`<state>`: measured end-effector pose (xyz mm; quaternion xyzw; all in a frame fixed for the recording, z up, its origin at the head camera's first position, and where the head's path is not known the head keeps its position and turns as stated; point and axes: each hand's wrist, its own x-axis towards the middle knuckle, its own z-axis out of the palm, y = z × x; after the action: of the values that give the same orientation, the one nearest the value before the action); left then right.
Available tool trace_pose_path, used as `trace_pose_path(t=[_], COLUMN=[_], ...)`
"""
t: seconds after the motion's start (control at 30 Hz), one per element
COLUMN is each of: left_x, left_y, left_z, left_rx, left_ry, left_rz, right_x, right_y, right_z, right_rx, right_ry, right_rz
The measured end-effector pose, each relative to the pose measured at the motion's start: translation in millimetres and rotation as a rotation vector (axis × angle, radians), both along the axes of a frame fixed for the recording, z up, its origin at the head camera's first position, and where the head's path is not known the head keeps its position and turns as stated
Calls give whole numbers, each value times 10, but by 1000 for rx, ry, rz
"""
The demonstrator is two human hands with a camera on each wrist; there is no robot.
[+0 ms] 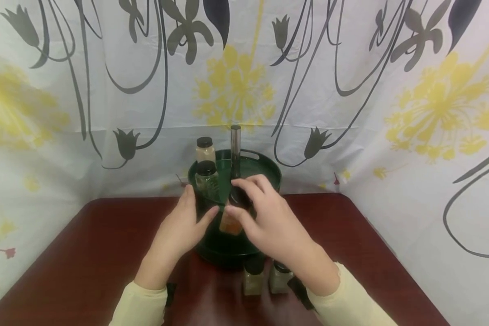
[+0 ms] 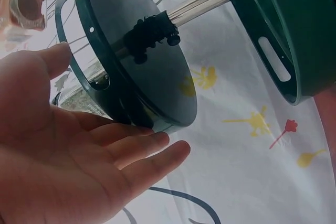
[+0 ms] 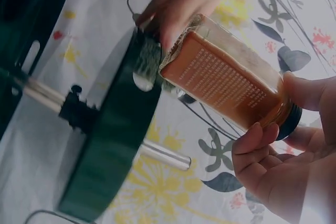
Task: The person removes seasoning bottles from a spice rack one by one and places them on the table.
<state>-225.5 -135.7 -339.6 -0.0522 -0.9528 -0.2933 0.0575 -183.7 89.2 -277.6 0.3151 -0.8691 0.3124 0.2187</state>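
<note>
A two-tier green round tray (image 1: 265, 174) stands on the table, with a metal pole (image 1: 235, 151) rising through its upper tier. My right hand (image 1: 275, 222) pinches a glass spice jar (image 3: 220, 80) near its black lid, with orange-brown powder inside. The jar is tilted and held above the front of the tray. My left hand (image 1: 177, 233) is at the upper tier's left side, its fingers extended beside the rim (image 2: 123, 85) and its thumb near the handle slot; whether they touch is unclear. Two black-lidded jars, a pale one (image 1: 205, 154) and a green-flecked one (image 1: 207, 183), stand on the upper tier's left.
Two more black-lidded jars, one (image 1: 253, 281) beside the other (image 1: 279, 280), stand on the dark red table (image 1: 118, 244) in front of the tray, near my right forearm. A patterned white curtain (image 1: 146, 113) surrounds the table at the back and sides.
</note>
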Motion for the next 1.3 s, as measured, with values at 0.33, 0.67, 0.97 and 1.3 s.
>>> trace_pose_path(t=[0.33, 0.67, 0.97, 1.3], left_x=[-5, 16, 62, 14], left_y=[-4, -46, -55, -33], left_z=[-22, -9, 60, 80], left_rx=[5, -1, -10, -15], left_ry=[6, 16, 18, 27], left_rz=[11, 29, 41, 21], right_x=[154, 162, 169, 145], right_y=[-39, -36, -47, -50], right_z=[-292, -397, -386, -422], right_rx=[-35, -32, 50, 106], right_ry=[-133, -156, -125, -194], right_rz=[18, 76, 117, 85])
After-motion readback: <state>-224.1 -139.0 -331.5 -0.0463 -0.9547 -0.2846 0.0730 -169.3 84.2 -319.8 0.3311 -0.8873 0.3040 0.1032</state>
